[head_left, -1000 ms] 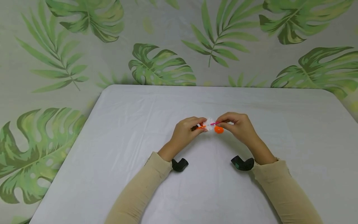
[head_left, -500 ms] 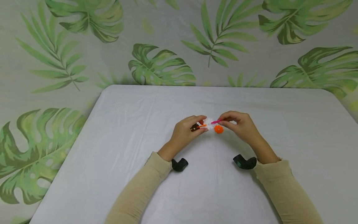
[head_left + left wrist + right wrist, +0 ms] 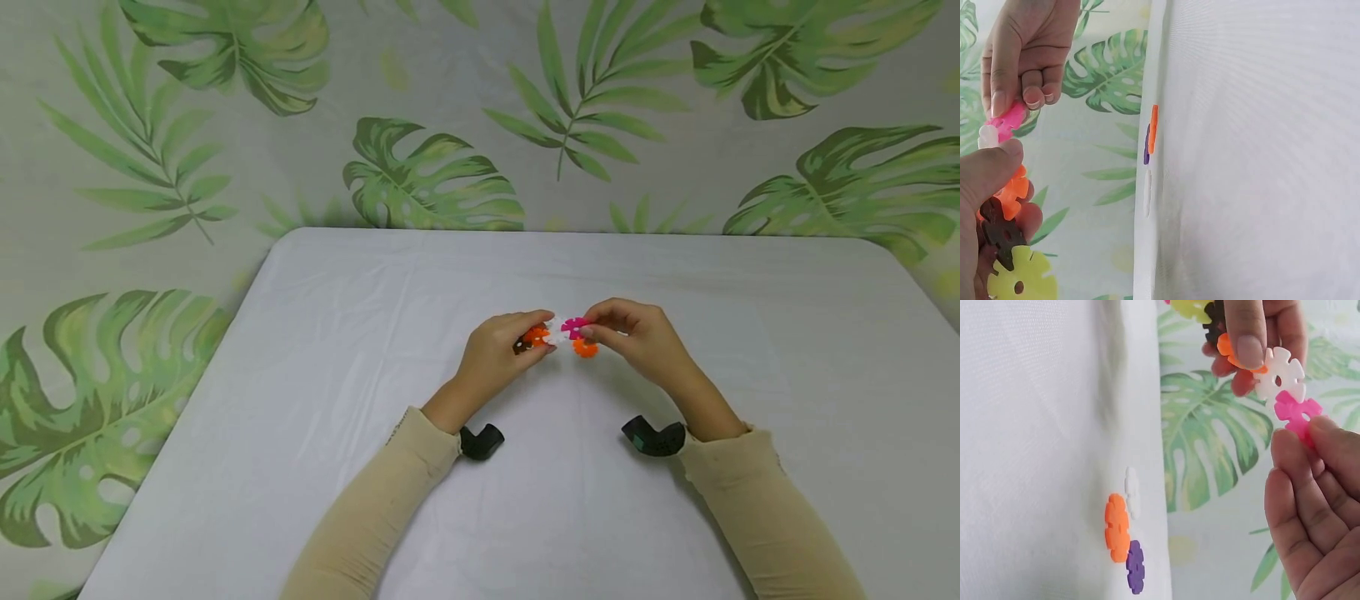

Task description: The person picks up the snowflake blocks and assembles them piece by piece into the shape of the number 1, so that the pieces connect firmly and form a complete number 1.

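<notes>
My left hand [image 3: 501, 343] pinches a chain of notched plastic interlocking discs between thumb and fingers. In the left wrist view the chain runs from a yellow disc [image 3: 1022, 278] through a dark brown disc [image 3: 1002, 232] and an orange disc [image 3: 1015, 190] to a white disc [image 3: 1286, 370]. My right hand [image 3: 632, 327] pinches a pink disc [image 3: 1297, 414] by its edge. The pink disc meets the white one at its rim, set crosswise to it. Part of the orange disc is hidden behind my left thumb.
On the white-covered table [image 3: 300, 350] lie a loose orange disc [image 3: 1117, 528], a purple disc [image 3: 1135, 567] and a white disc [image 3: 1132, 492], close together below the hands. A leaf-patterned cloth [image 3: 435, 50] stands behind the table's far edge.
The pink and orange discs, seen nearly edge-on before, now show more of their faces in the head view. My right hand shifted slightly right, then back left. My left hand stays in place.
</notes>
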`<state>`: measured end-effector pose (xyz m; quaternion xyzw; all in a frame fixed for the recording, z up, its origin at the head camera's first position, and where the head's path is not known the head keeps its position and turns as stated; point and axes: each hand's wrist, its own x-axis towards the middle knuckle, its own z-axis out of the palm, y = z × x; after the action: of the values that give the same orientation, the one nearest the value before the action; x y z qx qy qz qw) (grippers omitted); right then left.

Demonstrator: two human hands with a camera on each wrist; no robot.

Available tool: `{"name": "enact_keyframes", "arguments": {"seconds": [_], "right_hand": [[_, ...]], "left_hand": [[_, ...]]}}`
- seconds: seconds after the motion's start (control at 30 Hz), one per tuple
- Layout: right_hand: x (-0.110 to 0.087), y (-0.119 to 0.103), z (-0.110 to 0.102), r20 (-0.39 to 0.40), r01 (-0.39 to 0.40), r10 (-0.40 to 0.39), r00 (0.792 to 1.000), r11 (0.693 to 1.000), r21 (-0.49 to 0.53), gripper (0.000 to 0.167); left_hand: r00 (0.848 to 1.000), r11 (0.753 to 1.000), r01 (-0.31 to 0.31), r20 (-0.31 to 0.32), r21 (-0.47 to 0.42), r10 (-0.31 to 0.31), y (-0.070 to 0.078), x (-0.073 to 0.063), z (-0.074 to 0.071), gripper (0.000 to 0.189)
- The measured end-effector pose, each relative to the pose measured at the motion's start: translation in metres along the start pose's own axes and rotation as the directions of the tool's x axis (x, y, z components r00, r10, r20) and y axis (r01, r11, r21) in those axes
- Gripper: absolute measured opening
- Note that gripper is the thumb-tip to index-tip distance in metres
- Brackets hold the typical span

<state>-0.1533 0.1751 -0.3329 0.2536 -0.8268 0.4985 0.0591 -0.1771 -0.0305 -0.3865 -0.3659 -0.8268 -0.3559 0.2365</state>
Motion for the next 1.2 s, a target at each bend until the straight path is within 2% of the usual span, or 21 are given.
{"name": "enact_keyframes", "arguments": {"seconds": [0.2,0.47,0.73,0.93,1.03,1.2], "right_hand": [[0.000,0.002,0.003,0.038,-0.064,0.060,0.997,0.991,0.122,0.011],[0.000,0.004,0.005,0.058,-0.122,0.112,0.992,0.973,0.194,0.010],[0.000,0.025,0.010,0.094,-0.170,0.150,0.984,0.952,0.254,0.014],[0.000,0.034,0.014,0.102,-0.171,0.146,0.984,0.937,0.304,0.016],[0.000,0.034,0.015,0.109,-0.174,0.147,0.983,0.936,0.306,0.016],[0.001,0.027,0.007,0.072,-0.138,0.124,0.990,0.965,0.223,0.020]], "left_hand": [[1.000,1.000,0.011,-0.019,0.025,-0.011,0.000,0.000,-0.001,0.035],[1.000,0.999,0.003,-0.009,-0.033,-0.003,0.000,0.001,0.001,0.035],[1.000,0.998,0.004,0.031,-0.057,-0.002,0.002,0.002,0.000,0.037],[1.000,0.998,-0.001,0.022,-0.062,0.003,0.004,0.001,-0.001,0.035],[1.000,0.998,-0.006,0.014,-0.066,0.007,0.003,0.000,-0.001,0.035],[1.000,0.998,-0.011,0.003,-0.058,0.011,0.003,0.000,-0.001,0.034]]}}
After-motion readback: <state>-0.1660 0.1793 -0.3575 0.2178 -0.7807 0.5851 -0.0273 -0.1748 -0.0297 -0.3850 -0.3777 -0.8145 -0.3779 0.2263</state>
